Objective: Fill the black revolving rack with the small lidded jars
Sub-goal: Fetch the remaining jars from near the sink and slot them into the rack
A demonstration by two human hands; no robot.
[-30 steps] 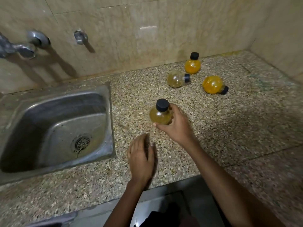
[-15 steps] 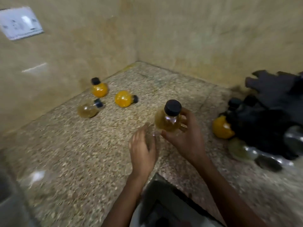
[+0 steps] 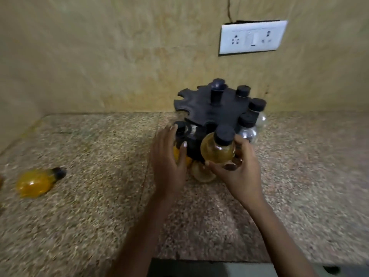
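Observation:
The black revolving rack [image 3: 201, 107] stands on the granite counter against the back wall, its top disc cut with slots and a knob in the middle. Several black-lidded jars hang along its right side, one of them clear [image 3: 247, 130]. My right hand [image 3: 237, 172] holds a pale amber jar [image 3: 218, 149] with a black lid upright at the rack's front edge. My left hand [image 3: 169, 158] is open with fingers spread, resting against the rack's left side beside an orange jar [image 3: 180, 154]. Another pale jar [image 3: 200, 172] sits low, mostly hidden by my hands.
An orange jar [image 3: 36, 182] with a black lid lies on its side on the speckled counter [image 3: 99, 196] at the left. A white socket plate [image 3: 252, 38] is on the wall above the rack. The counter's front edge runs along the bottom.
My view has swung right from the sink to the rack. My right hand has carried the amber jar across to the rack's front, and my left hand has come up against the rack.

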